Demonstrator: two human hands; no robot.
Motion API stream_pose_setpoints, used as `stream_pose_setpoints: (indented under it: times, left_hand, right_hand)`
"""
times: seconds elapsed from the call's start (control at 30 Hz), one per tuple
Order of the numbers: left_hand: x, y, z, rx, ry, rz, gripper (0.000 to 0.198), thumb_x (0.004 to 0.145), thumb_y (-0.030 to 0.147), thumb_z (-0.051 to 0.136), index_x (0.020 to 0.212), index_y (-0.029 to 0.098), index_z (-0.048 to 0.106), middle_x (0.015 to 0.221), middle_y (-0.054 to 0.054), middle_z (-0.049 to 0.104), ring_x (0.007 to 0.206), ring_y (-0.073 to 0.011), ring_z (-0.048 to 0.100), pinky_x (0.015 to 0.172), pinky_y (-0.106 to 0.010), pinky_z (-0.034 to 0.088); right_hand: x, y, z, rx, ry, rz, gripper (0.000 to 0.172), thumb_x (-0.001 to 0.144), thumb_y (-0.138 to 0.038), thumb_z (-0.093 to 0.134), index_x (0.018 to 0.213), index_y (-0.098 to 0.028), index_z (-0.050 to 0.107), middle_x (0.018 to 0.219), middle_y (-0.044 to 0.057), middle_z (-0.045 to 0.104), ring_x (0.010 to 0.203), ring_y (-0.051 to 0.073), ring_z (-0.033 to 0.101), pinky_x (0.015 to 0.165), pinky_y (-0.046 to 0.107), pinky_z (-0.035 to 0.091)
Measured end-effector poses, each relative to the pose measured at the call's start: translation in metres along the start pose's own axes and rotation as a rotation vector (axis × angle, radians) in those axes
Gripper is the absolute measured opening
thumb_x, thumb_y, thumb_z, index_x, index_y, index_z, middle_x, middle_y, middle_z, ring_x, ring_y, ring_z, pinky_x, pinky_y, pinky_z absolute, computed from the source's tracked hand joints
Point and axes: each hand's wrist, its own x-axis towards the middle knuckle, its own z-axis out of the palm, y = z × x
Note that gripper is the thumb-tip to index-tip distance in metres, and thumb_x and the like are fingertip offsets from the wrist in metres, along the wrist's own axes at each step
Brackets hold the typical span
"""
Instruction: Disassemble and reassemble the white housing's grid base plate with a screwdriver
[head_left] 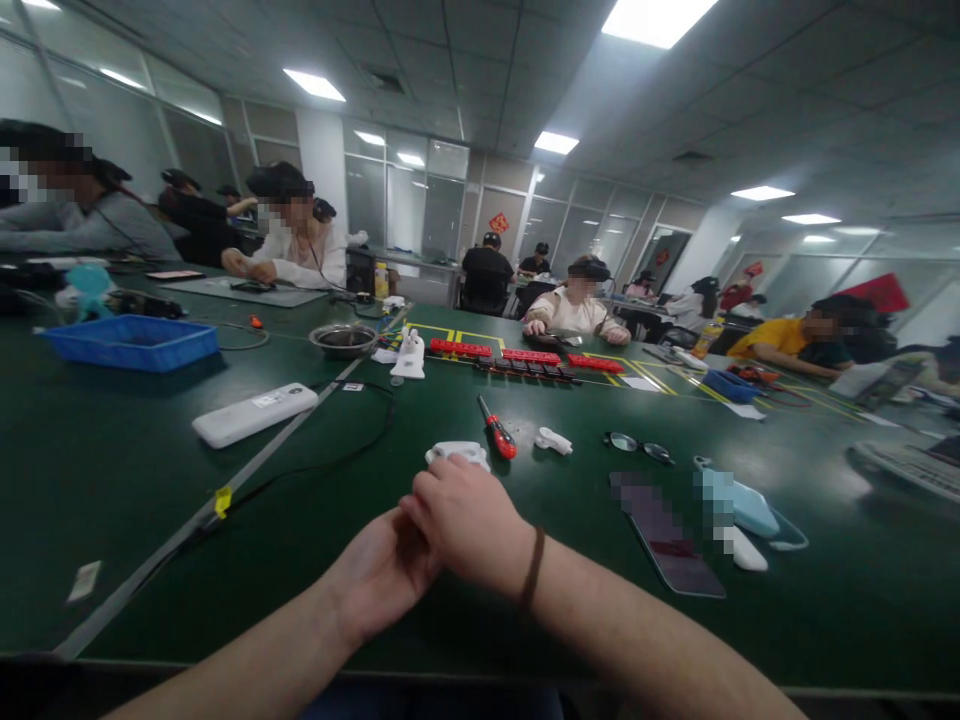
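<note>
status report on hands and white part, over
Right hand clasped over left hand. White part just beyond them, contact unclear. Red screwdriver lies beside it.

The table [112,480] is dark green, crossed by a pale grey strip [247,471] in the lower left and thin yellow lines [465,333] at the centre. Near the frame's middle a white plastic piece [457,453] lies beside a screwdriver [496,430] with a red and black handle. A dark brown band [533,568] rings the wrist of the right hand [465,520]. At left sit a bright blue tray [131,342] and a white remote [255,413]; a black cable [330,465] bears a yellow tag [222,500]. Red blocks [525,355] line the centre. At right, glasses [637,446] have black frames, a case [742,505] is light blue, and a person's shirt [776,338] is yellow.
</note>
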Motion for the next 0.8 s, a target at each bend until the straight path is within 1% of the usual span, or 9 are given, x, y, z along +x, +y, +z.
stream_pose_setpoints:
  times: [0.1, 0.13, 0.2, 0.33, 0.47, 0.57, 0.63, 0.73, 0.8]
  left_hand:
    - [0.003, 0.003, -0.011, -0.024, 0.105, 0.017, 0.019, 0.084, 0.009, 0.035, 0.081, 0.007, 0.054, 0.067, -0.006, 0.060, 0.062, -0.0132, 0.062, 0.061, -0.024, 0.052]
    - [0.004, 0.003, -0.015, -0.023, 0.120, 0.005, 0.018, 0.083, 0.009, 0.037, 0.084, 0.006, 0.054, 0.070, -0.007, 0.061, 0.066, -0.0143, 0.063, 0.063, -0.025, 0.052]
    - [0.007, 0.003, -0.022, -0.015, 0.128, -0.041, 0.018, 0.083, 0.011, 0.038, 0.088, 0.004, 0.054, 0.077, -0.010, 0.062, 0.075, -0.0176, 0.063, 0.067, -0.026, 0.052]
    - [0.012, 0.003, -0.029, 0.044, 0.048, -0.174, 0.027, 0.085, 0.019, 0.037, 0.097, 0.002, 0.053, 0.093, -0.017, 0.061, 0.090, -0.0245, 0.060, 0.071, -0.030, 0.051]
    - [0.013, 0.003, -0.030, 0.087, 0.022, -0.201, 0.032, 0.085, 0.022, 0.036, 0.103, 0.001, 0.051, 0.096, -0.019, 0.060, 0.090, -0.0249, 0.060, 0.072, -0.031, 0.050]
    - [0.016, 0.000, -0.025, 0.089, 0.049, -0.199, 0.031, 0.084, 0.022, 0.037, 0.104, 0.001, 0.050, 0.091, -0.017, 0.062, 0.084, -0.0232, 0.062, 0.070, -0.030, 0.050]
    - [0.023, -0.002, -0.017, 0.077, 0.069, -0.185, 0.035, 0.085, 0.026, 0.035, 0.104, 0.001, 0.050, 0.087, -0.017, 0.063, 0.081, -0.0231, 0.062, 0.067, -0.030, 0.051]
    - [0.041, 0.005, 0.000, -0.007, 0.039, -0.087, 0.044, 0.086, 0.034, 0.028, 0.101, -0.002, 0.050, 0.085, -0.020, 0.061, 0.080, -0.0259, 0.062, 0.064, -0.032, 0.051]
    - [0.057, 0.014, 0.011, -0.078, 0.008, 0.034, 0.037, 0.086, 0.029, 0.028, 0.099, 0.003, 0.051, 0.079, -0.016, 0.062, 0.074, -0.0232, 0.063, 0.061, -0.030, 0.051]
  right_hand:
    - [0.018, 0.028, -0.002, 0.060, -0.032, 0.287, 0.032, 0.091, -0.035, 0.030, 0.087, -0.017, 0.056, 0.088, 0.007, 0.057, 0.085, 0.019, 0.053, 0.071, 0.029, 0.041]
    - [0.026, 0.040, -0.001, 0.078, -0.105, 0.401, 0.035, 0.090, -0.040, 0.029, 0.090, -0.016, 0.055, 0.090, 0.008, 0.058, 0.086, 0.020, 0.054, 0.072, 0.031, 0.042]
    - [0.042, 0.061, 0.005, 0.090, -0.235, 0.524, 0.042, 0.084, -0.048, 0.039, 0.095, -0.011, 0.056, 0.089, 0.014, 0.059, 0.085, 0.026, 0.056, 0.069, 0.035, 0.044]
    - [0.068, 0.079, 0.031, 0.159, -0.420, 0.595, 0.053, 0.065, -0.051, 0.062, 0.096, -0.008, 0.057, 0.085, 0.015, 0.061, 0.077, 0.027, 0.059, 0.061, 0.032, 0.048]
    - [0.079, 0.081, 0.040, 0.228, -0.472, 0.622, 0.049, 0.061, -0.044, 0.066, 0.096, -0.011, 0.058, 0.084, 0.012, 0.062, 0.069, 0.024, 0.060, 0.054, 0.029, 0.048]
    - [0.085, 0.086, 0.025, 0.260, -0.421, 0.623, 0.048, 0.064, -0.042, 0.063, 0.098, -0.009, 0.056, 0.088, 0.015, 0.061, 0.072, 0.026, 0.060, 0.056, 0.030, 0.048]
    - [0.087, 0.088, 0.010, 0.275, -0.337, 0.614, 0.050, 0.069, -0.043, 0.056, 0.104, -0.007, 0.051, 0.092, 0.017, 0.059, 0.076, 0.027, 0.059, 0.060, 0.031, 0.048]
    - [0.084, 0.077, -0.006, 0.280, -0.153, 0.585, 0.050, 0.076, -0.043, 0.045, 0.114, -0.009, 0.041, 0.103, 0.016, 0.054, 0.090, 0.027, 0.055, 0.072, 0.032, 0.045]
    - [0.078, 0.064, -0.005, 0.290, 0.038, 0.564, 0.050, 0.078, -0.041, 0.043, 0.119, -0.013, 0.036, 0.107, 0.015, 0.050, 0.096, 0.026, 0.052, 0.077, 0.033, 0.044]
